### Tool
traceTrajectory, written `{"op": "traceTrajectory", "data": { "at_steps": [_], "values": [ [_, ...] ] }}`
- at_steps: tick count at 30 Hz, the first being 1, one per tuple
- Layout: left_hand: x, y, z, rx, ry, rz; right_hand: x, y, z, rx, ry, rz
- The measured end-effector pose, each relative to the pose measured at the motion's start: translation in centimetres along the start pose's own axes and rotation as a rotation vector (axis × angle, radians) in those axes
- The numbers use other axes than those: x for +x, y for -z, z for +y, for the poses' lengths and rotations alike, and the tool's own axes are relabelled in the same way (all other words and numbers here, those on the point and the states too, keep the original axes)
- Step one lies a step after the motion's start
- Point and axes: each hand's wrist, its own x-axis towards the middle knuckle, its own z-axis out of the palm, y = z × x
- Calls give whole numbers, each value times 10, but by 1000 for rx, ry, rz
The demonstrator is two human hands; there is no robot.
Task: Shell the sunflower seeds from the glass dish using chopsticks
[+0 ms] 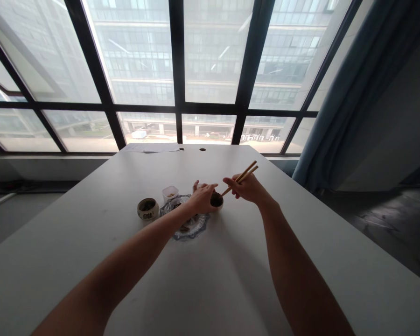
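Observation:
My right hand (243,185) grips a pair of wooden chopsticks (248,170), their tips reaching down to the rim of a small round cup (217,201) with a dark inside. Around that cup's left side my left hand (202,198) is closed, thumb on the near side and fingers towards the far side. Under my left forearm lies a plate (196,228) covered in crinkled clear plastic, with dark pieces on it; the forearm hides part of it. What the cup contains is too dark to make out.
Left of the plate stands a second light cup (148,211) with dark lettering. A small clear tub (170,192) with pale bits sits behind the plate. White papers (152,147) lie at the far edge of the white table (133,275), before the windows. A blue curtain (343,102) hangs at right.

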Motion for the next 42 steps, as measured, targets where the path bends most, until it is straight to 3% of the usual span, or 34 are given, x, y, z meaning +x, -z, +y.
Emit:
{"op": "traceTrajectory", "data": {
  "at_steps": [7, 10, 12, 14, 17, 20, 24, 28, 37, 42],
  "values": [
    [6, 7, -5, -1, 29, -74, -1, 3, -7, 27, 64, 277],
    [-1, 19, -12, -3, -19, -116, -1, 0, -13, 30, 86, 386],
    [-16, 33, -22, -24, -46, -55, -1, -4, -16, 64, 87, 409],
    [-40, 47, -39, -38, -34, 97, -1, -14, -18, 131, 84, 365],
    [-84, 64, -75, -45, 64, 336, -1, -39, -21, 239, 76, 192],
    [-126, 67, -111, -80, 165, 468, -2, -72, -23, 300, 60, -5],
    [-159, 49, -137, -173, 289, 500, -4, -110, -24, 316, 38, -112],
    [-167, 29, -139, -327, 363, 496, -8, -126, -23, 342, 4, -106],
    [-173, 22, -138, -429, 350, 469, -18, -134, -29, 298, 30, -65],
    [-174, 25, -134, -439, 377, 428, -18, -128, -27, 313, -41, -54]
  ]
}}
